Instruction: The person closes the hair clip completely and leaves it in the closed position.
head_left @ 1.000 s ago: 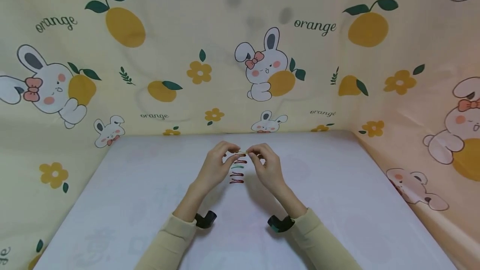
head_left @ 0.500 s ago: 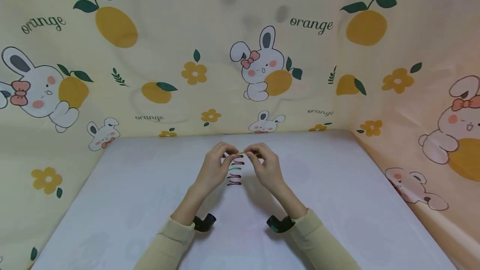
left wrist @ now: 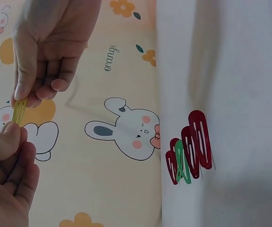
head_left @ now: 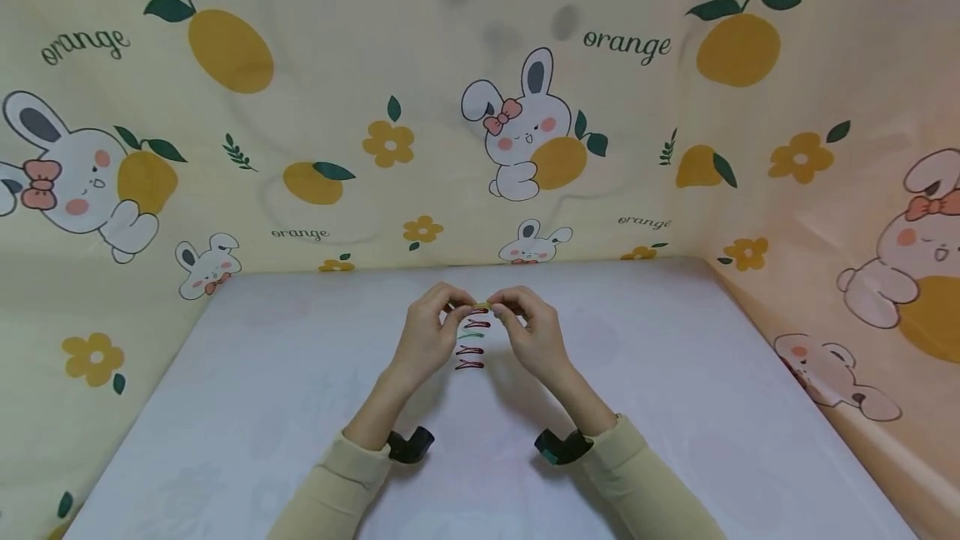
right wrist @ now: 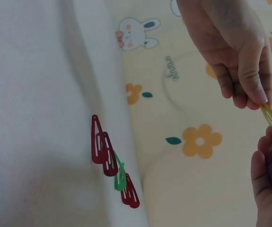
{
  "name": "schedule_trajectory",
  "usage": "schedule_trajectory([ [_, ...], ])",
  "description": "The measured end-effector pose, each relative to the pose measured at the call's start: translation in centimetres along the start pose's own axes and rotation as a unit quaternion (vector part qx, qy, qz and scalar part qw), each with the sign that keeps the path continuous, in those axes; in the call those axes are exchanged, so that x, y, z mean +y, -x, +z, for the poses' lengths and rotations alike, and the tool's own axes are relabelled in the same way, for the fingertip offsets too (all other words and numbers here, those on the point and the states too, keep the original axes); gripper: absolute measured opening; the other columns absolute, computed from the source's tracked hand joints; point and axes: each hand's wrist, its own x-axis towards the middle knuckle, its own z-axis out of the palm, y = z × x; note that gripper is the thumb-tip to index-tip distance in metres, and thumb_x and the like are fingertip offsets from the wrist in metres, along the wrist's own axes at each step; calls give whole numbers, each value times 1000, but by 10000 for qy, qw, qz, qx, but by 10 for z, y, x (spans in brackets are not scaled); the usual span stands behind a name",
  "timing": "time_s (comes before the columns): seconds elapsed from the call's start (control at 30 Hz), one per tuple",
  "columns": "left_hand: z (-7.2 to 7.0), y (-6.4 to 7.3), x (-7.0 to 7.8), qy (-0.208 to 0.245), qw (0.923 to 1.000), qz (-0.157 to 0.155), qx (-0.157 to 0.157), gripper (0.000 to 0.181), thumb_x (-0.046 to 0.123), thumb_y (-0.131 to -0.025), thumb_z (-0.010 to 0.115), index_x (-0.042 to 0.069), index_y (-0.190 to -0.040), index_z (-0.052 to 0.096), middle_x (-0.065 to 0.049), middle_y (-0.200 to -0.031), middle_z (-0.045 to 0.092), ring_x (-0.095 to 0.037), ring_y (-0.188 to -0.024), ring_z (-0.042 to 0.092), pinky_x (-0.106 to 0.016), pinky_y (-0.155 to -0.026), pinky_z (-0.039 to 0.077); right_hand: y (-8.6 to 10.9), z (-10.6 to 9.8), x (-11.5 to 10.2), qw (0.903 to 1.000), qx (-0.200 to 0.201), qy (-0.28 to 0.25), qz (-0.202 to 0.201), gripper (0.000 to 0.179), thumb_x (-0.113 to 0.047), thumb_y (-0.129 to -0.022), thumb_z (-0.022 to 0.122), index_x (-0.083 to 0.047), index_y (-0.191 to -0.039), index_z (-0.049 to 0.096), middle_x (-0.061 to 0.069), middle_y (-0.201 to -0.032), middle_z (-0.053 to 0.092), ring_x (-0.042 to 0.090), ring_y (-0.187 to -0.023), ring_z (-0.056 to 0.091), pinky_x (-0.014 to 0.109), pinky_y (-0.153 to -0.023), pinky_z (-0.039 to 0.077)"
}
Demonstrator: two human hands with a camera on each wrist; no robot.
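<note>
Yellow clip [left wrist: 20, 112] bridges the pinching left hand [head_left: 429, 333] and right hand [head_left: 536, 335].

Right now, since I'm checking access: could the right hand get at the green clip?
Probably yes: the green clip lies uncovered between red clips, near the right hand. That hand pinches the yellow clip, though, so it would likely need to let go first.

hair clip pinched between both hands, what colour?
Yellow. The hair clip shows best in the left wrist view.

White table [head_left: 255, 407] with four dark red clips [left wrist: 202, 142], one green clip [right wrist: 120, 179]
</note>
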Motion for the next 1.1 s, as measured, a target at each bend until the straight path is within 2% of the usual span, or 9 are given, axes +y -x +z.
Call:
schedule_trajectory([
  [0.17, -2, 0, 1, 143, 9999, -81, -21, 8, -2, -94, 72, 4, -99, 70, -8, -94, 70, -19, -86, 64, -30, -78, 54, 2, 0, 2, 9999, -56, -137, 37, 6, 1, -97, 69, 3, -102, 72, 16, -98, 72, 33, -88, 68, 23, -79, 53],
  [0.5, -2, 1, 0, 196, 9996, -200, -17, 7, -2, -93, 73, 4, -96, 71, -8, -92, 70, -18, -83, 65, -33, -76, 55, 4, 0, -2, 9985, -151, -298, 433, 5, -1, -99, 68, 2, -102, 71, 12, -97, 72, 15, -88, 66, 23, -78, 53],
  [0.73, -3, 2, 1, 226, 9993, -285, -32, 7, -2, -94, 73, 4, -96, 70, -8, -93, 70, -18, -84, 65, -32, -77, 55, 6, 0, -2, 9975, -138, -367, 580, 7, -3, -99, 68, 1, -103, 72, 12, -97, 72, 14, -88, 65, 24, -79, 53],
  [0.97, -3, 2, 1, 287, 9990, -337, -30, 8, -2, -93, 74, 4, -96, 71, -7, -93, 70, -19, -84, 65, -42, -76, 56, 6, 1, -2, 9970, -107, -359, 672, 9, 0, -99, 67, 5, -105, 71, 17, -100, 72, 18, -89, 65, 27, -81, 54],
  [1.1, -3, 2, 1, 252, 9991, -348, -14, 7, -2, -93, 74, 4, -96, 71, -7, -92, 70, -18, -83, 65, -36, -76, 56, 6, 2, -2, 9966, -88, -413, 708, 9, 2, -98, 67, 6, -106, 71, 19, -100, 71, 16, -88, 65, 23, -79, 53],
])
